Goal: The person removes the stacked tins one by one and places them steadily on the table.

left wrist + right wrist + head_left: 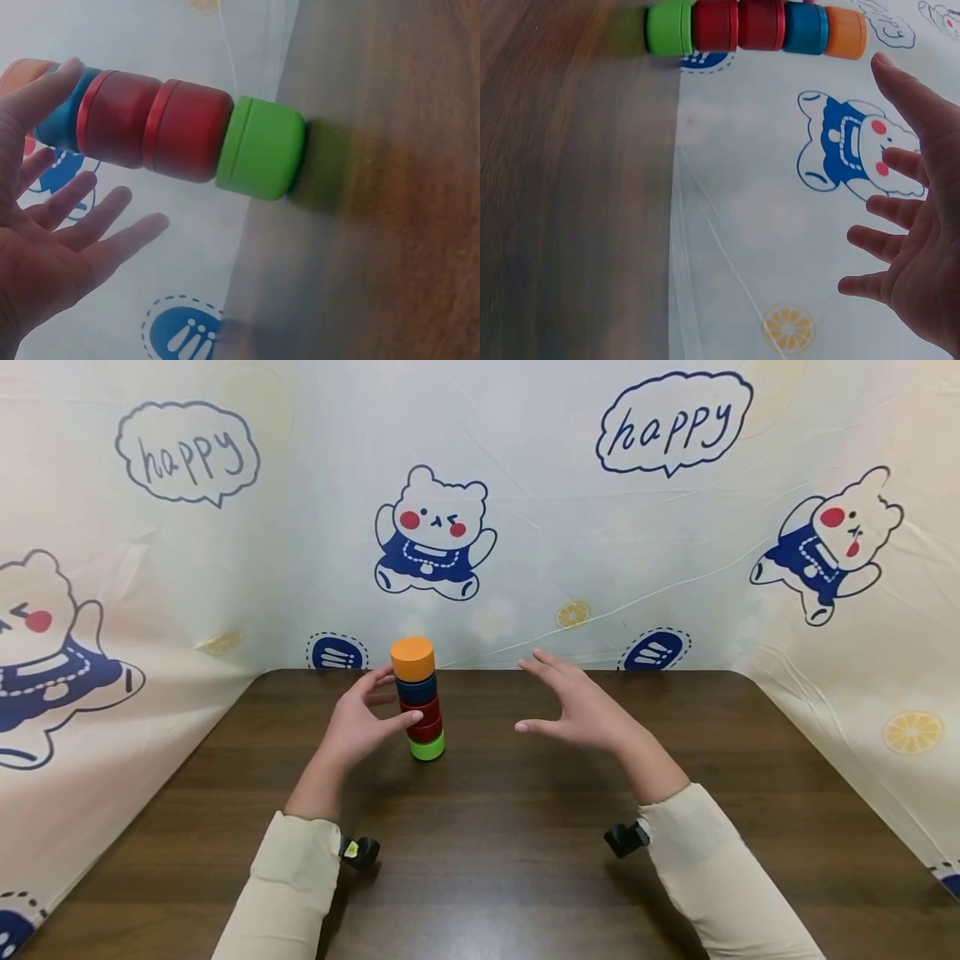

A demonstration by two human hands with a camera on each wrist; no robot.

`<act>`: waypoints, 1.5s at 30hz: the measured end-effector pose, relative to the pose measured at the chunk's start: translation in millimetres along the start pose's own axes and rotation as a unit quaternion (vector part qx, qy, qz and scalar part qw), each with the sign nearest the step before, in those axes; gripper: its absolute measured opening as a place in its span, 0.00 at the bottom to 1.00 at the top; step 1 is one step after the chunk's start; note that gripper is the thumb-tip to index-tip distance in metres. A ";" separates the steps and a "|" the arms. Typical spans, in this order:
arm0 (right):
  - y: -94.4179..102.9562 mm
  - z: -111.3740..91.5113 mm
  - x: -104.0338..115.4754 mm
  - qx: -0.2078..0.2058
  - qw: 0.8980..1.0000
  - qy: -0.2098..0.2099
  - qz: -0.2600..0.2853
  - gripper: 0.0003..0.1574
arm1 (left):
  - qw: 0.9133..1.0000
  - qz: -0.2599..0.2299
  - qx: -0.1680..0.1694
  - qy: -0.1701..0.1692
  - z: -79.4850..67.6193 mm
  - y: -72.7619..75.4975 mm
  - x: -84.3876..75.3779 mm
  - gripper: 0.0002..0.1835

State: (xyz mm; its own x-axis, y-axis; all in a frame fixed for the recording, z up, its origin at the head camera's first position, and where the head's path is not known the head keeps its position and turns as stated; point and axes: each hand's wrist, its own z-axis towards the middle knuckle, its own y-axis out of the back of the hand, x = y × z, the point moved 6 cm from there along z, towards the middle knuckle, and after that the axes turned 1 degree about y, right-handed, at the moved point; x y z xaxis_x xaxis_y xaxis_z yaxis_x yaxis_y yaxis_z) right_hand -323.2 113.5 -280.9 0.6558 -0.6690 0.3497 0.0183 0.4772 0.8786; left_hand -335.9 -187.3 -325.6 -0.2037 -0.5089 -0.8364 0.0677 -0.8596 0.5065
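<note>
A tower of short round pieces stands on the brown table [480, 877]. From the bottom up it has a green piece [262, 148], a lower red piece [189, 130], an upper red piece [120, 118], a blue piece [805, 28] and an orange piece [412, 660]. My left hand [357, 718] is around the tower's left side, its thumb in front and its spread fingers to the left and behind; whether the thumb touches is unclear. To the right, well apart from the tower, my right hand [588, 706] hovers with spread fingers, holding nothing.
A pale printed cloth [525, 510] with bears and lettering hangs behind the table and along both sides. The tower stands toward the table's far edge. Small black devices, one on the left cuff [296, 852] and one on the right cuff [686, 827], sit at the wrists.
</note>
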 end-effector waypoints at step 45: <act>-32.4 65.9 34.7 -0.053 0.990 0.009 0.127 0.46 | 0.997 -0.074 -0.011 0.030 3.7 -13.0 15.6 0.44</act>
State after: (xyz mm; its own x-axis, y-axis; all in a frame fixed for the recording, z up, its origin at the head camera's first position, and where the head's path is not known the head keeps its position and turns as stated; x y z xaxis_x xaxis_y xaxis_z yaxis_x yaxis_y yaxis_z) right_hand -350.8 37.3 -275.9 0.6622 -0.5101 0.5489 -0.0702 0.6871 0.7232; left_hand -343.5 -183.9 -344.5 -0.1541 -0.3772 -0.9132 0.0636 -0.9261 0.3718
